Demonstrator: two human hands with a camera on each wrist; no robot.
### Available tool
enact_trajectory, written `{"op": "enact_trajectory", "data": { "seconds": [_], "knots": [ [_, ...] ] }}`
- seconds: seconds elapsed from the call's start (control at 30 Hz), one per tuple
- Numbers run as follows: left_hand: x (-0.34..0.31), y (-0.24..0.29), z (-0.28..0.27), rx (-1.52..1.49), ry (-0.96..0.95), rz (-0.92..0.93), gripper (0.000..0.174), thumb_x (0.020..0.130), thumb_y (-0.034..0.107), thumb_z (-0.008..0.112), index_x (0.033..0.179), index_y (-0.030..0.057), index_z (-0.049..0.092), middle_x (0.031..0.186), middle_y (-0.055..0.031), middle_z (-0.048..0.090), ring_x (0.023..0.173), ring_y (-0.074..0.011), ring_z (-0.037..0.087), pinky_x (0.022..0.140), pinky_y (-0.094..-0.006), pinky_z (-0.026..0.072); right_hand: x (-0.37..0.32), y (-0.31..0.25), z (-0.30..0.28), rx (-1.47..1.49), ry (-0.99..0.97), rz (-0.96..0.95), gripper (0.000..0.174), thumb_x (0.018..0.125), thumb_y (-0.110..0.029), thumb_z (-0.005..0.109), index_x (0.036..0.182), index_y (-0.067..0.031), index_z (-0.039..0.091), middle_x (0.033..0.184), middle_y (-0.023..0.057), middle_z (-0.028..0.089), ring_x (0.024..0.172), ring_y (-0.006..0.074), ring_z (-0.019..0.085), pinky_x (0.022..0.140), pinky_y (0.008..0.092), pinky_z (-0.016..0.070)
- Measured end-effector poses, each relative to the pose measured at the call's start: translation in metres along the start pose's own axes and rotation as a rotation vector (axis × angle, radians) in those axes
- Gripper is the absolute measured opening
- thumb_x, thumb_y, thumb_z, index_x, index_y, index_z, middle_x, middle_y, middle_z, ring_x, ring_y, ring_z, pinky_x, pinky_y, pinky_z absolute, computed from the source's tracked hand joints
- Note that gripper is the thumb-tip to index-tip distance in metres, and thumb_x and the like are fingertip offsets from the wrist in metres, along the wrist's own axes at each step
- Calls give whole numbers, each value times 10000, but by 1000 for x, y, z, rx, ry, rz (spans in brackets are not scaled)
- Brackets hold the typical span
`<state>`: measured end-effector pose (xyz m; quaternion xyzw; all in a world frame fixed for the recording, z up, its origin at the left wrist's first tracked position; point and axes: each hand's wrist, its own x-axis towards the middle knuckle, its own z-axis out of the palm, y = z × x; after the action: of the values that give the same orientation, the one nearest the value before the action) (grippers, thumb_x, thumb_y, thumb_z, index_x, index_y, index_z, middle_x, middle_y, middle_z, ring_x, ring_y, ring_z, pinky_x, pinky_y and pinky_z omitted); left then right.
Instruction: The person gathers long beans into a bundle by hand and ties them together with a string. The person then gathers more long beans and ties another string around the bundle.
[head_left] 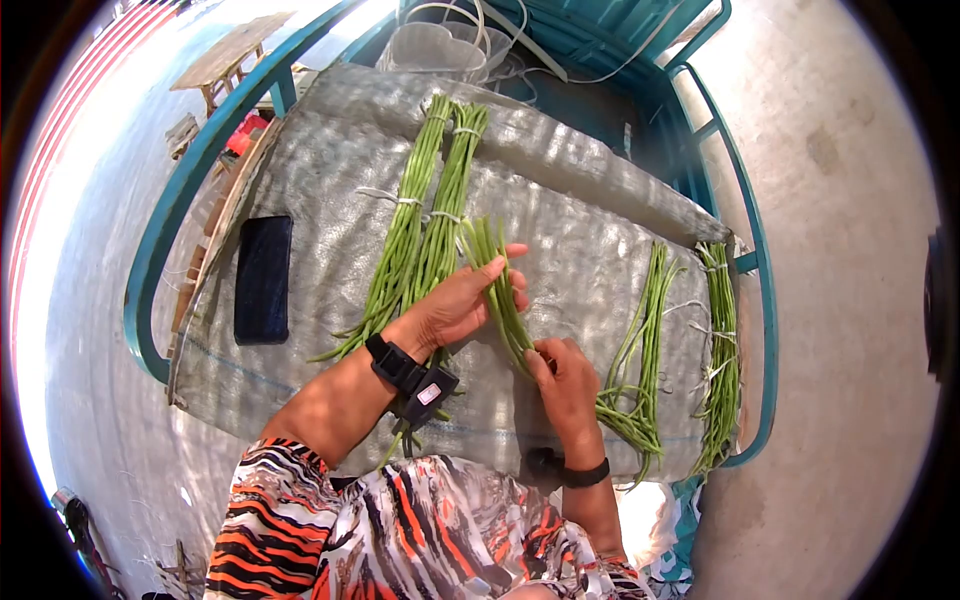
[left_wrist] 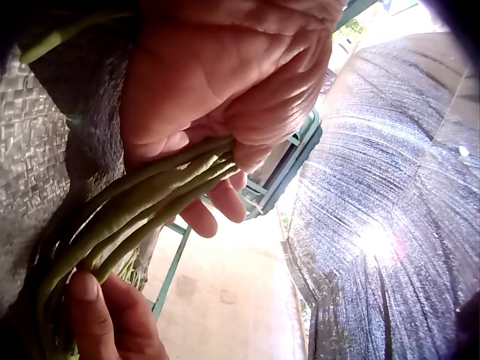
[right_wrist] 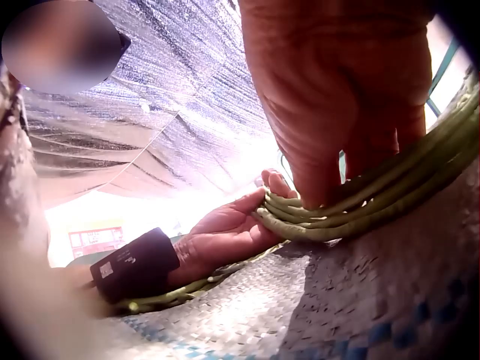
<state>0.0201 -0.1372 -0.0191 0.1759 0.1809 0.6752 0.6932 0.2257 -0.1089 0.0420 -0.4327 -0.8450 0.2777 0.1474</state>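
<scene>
My left hand (head_left: 458,308) holds the upper ends of a small bunch of green long beans (head_left: 508,312) between thumb and fingers. Lower down the same bunch, my right hand (head_left: 568,388) pinches the stalks with thumb and forefinger. In the left wrist view, the beans (left_wrist: 142,206) bend in an arc from the left palm to the right fingertips. The right wrist view shows the bunch (right_wrist: 322,223) curving past both hands, close over the woven sheet (right_wrist: 255,307). Two long bean bundles (head_left: 402,235) bound with white ties lie beyond the left hand.
To the right lie loose long beans (head_left: 648,335) and another white-tied bundle (head_left: 718,345). A dark phone (head_left: 263,280) rests on the sheet at left. Teal metal rails (head_left: 180,200) flank the cart bed, with a clear plastic container (head_left: 430,48) at the far end.
</scene>
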Motion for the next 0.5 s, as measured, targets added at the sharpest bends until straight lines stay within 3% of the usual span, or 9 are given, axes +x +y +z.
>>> {"op": "enact_trajectory", "data": {
  "seconds": [0.07, 0.17, 0.5],
  "knots": [
    [1, -2, -4, -26, -26, 20, 507, 994, 298, 477, 1426, 78, 330, 1027, -59, 617, 994, -232, 620, 886, -366, 517, 0, 3, 2, 75, 3, 22, 142, 864, -215, 615, 929, -99, 664, 864, 111, 598, 807, 306, 602, 685, 381, 468],
    [4, -4, -7, -60, -86, 71, 508, 991, 297, 486, 1415, 61, 340, 1051, -68, 618, 986, -240, 622, 889, -372, 510, 1, 2, 5, 109, 68, 1, 155, 877, -229, 611, 938, -101, 674, 867, 107, 598, 796, 302, 604, 691, 375, 468],
    [-2, 3, 12, -24, 56, 31, 490, 984, 286, 499, 1386, 39, 366, 1156, -138, 608, 1066, -277, 605, 972, -424, 480, 0, -3, 3, 50, 90, -37, 146, 897, -223, 568, 938, -111, 653, 836, 132, 583, 789, 349, 583, 673, 429, 454]
  ]
}}
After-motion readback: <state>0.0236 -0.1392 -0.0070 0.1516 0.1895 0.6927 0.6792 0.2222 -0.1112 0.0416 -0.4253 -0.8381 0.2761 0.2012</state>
